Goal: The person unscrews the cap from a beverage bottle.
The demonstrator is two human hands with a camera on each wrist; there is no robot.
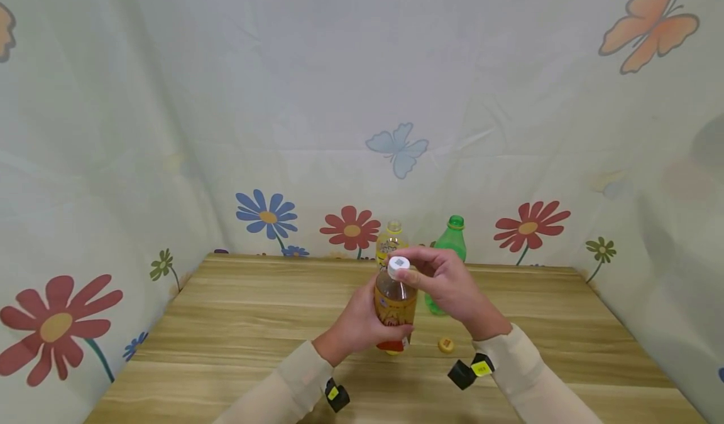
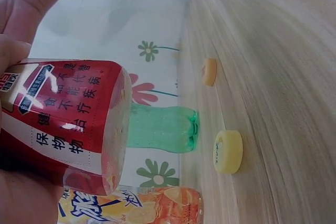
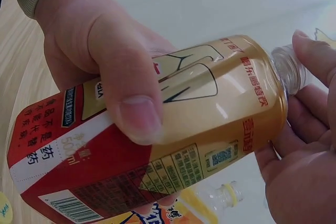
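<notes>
My left hand [image 1: 362, 323] grips the body of a red-and-gold labelled drink bottle [image 1: 396, 308], raised above the table and tilted. The right wrist view shows the left thumb across its label [image 3: 194, 93] and a clear threaded neck [image 3: 289, 69]. At the bottle's top, my right hand [image 1: 452, 286] pinches a white bottle cap [image 1: 399, 263] between thumb and fingers. The right wrist view hides the cap, so whether it sits on the threads cannot be told. Below the bottle, a yellow cap [image 2: 228, 152] and an orange-yellow cap [image 2: 209, 72] lie on the table.
Behind my hands stand a green bottle [image 1: 450, 239] and a clear bottle with a yellow label [image 1: 390, 242], both without caps. The wood-grain table [image 1: 271, 304] ends at a flower-and-butterfly curtain [image 1: 305, 173] at the back and sides.
</notes>
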